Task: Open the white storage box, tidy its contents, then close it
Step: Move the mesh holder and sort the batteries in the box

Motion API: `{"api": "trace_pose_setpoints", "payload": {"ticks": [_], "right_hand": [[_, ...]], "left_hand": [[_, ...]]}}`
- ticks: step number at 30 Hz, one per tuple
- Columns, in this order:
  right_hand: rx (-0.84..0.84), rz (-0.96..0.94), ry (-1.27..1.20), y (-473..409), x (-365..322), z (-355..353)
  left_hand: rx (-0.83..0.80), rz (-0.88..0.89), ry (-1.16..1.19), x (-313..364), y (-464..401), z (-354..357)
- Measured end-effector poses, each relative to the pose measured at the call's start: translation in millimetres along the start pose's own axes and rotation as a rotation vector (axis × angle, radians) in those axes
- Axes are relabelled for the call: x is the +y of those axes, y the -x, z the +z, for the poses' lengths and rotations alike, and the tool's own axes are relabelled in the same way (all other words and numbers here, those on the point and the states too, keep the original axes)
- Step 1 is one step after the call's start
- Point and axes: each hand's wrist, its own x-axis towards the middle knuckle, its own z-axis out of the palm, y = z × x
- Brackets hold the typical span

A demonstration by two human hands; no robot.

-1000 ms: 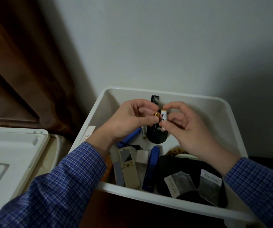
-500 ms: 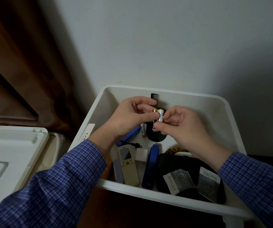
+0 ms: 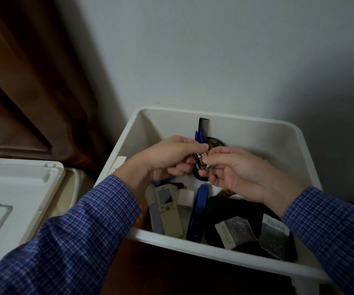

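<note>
We are holding 2 batteries [image 3: 202, 160] together over the open white storage box [image 3: 231, 120], our left hand [image 3: 167, 158] and right hand [image 3: 233, 169] both pinching them with curled fingers. Their labels are too small for us to read. Our hands are hiding most of a round black holder [image 3: 214, 141] with blue pens [image 3: 199, 136] and a comb [image 3: 204, 124]. Below, a remote [image 3: 168, 209], a blue stapler [image 3: 198, 211] and a black pouch [image 3: 231, 211] are lying in the box. The lid [image 3: 12, 194] is resting at left, cut off by the frame edge.
</note>
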Motion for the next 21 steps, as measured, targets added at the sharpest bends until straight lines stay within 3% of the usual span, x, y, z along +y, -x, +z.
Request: {"api": "trace_pose_setpoints", "payload": {"ticks": [5,8,11,18,21], "right_hand": [[-0.045,-0.025,0.144,1.3,-5.4,-4.2],[0.099,-0.056,0.475,1.5,-7.3,-11.5],[0.065,-0.076,0.492,0.7,-6.7,-19.1],[-0.053,-0.113,0.650,12.6,-18.6,-24.8],[0.194,-0.157,1.002,13.9,-36.9,-43.1]], "left_hand": [[-0.003,0.164,-0.066,-3.3,-1.7,1.0],[0.088,0.297,-0.306,-9.6,-4.5,7.6],[0.095,0.403,-0.513,-14.0,-6.7,11.5],[0.030,0.478,-0.513,-13.6,-4.5,21.4],[0.248,0.437,-0.337,-7.5,-4.6,18.2]]}}
